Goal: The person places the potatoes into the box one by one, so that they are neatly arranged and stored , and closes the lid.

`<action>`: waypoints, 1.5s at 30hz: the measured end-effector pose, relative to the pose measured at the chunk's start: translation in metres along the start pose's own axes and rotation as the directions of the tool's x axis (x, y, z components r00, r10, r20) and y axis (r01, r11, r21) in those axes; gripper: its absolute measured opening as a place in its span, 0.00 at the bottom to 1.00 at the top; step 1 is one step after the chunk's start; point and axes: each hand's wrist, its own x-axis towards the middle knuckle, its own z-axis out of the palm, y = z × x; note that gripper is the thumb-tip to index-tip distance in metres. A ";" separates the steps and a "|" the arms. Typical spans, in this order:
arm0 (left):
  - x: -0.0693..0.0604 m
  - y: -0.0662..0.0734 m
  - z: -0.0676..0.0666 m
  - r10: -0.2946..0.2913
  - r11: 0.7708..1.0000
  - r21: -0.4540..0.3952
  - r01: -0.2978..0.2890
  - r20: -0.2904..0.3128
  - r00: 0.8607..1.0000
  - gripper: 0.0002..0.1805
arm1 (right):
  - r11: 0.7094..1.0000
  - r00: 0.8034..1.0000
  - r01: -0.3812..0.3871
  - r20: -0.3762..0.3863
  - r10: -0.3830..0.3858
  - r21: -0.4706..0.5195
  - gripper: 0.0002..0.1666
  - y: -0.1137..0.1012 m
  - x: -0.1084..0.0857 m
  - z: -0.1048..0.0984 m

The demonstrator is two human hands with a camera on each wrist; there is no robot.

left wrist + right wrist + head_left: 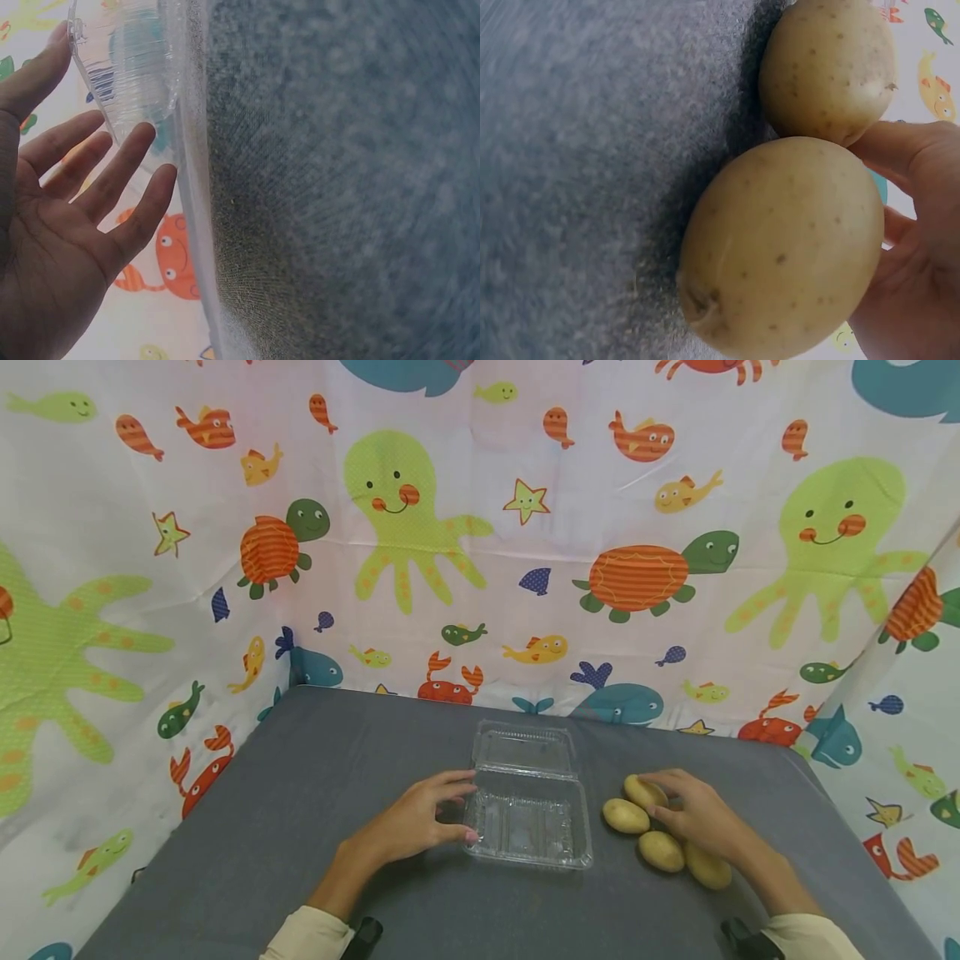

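A clear plastic clamshell container (pixel 528 818) lies with its lid (pixel 523 752) folded back. My left hand (pixel 420 814) is at its left edge, fingers spread and loosely bent. In the left wrist view, the thumb of my left hand (pixel 67 232) touches the container's rim (pixel 94 82). To the container's right, several yellow potatoes sit close together. My right hand (pixel 701 814) holds the farthest potato (pixel 643 792) between fingers and thumb. Nearby are the left potato (pixel 626 817), the front potato (pixel 662 852) and one under my wrist (pixel 708 867). In the right wrist view, a large potato (pixel 780 247) partly hides my right hand (pixel 922 232).
A dark grey cloth (pixel 247 860) covers the table. Behind it and at both sides hangs a white curtain (pixel 480 543) printed with sea animals.
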 end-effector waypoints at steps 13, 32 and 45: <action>-0.001 0.002 0.000 -0.016 1.000 0.014 0.016 0.000 1.000 0.44 | 0.998 0.997 -0.067 0.030 0.068 -0.013 0.31 0.000 0.005 -0.001; -0.001 0.004 -0.001 -0.011 1.000 0.027 0.011 0.001 1.000 0.41 | 0.995 0.995 -0.094 0.043 0.094 0.017 0.35 0.002 0.010 -0.004; 0.000 0.004 -0.002 -0.009 0.999 0.043 0.009 0.015 1.000 0.41 | 0.996 0.995 -0.087 0.060 0.085 0.031 0.35 0.003 0.012 -0.005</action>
